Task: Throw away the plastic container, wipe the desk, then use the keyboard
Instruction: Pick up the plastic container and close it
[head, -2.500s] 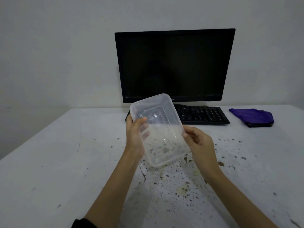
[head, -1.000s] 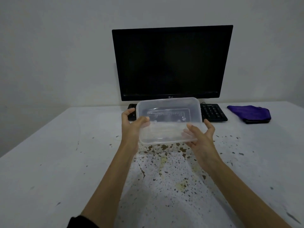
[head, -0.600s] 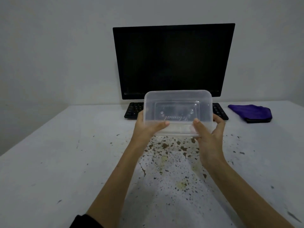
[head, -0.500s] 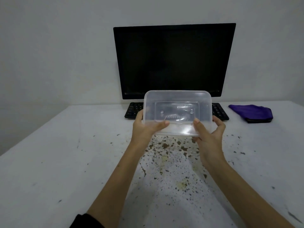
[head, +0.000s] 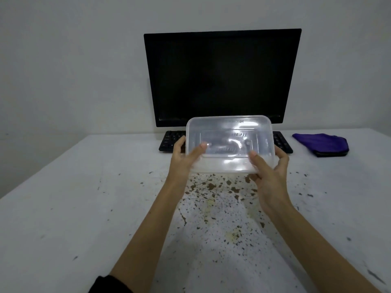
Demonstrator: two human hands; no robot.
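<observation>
I hold a clear, empty plastic container (head: 229, 142) up above the desk, its opening turned toward me. My left hand (head: 184, 159) grips its left edge and my right hand (head: 268, 170) grips its lower right corner. Behind it lies a black keyboard (head: 171, 141); the container hides the keyboard's middle. A folded purple cloth (head: 321, 142) rests at the back right of the white desk (head: 63, 208). Brown specks and stains (head: 213, 195) cover the desk in front of me.
A dark, switched-off monitor (head: 222, 77) stands behind the keyboard against a plain grey wall. The desk's left edge runs diagonally toward me.
The container turned from tilted on end to level and wide across, and rose slightly in front of the keyboard. Both hands shifted their grip to its lower corners.
</observation>
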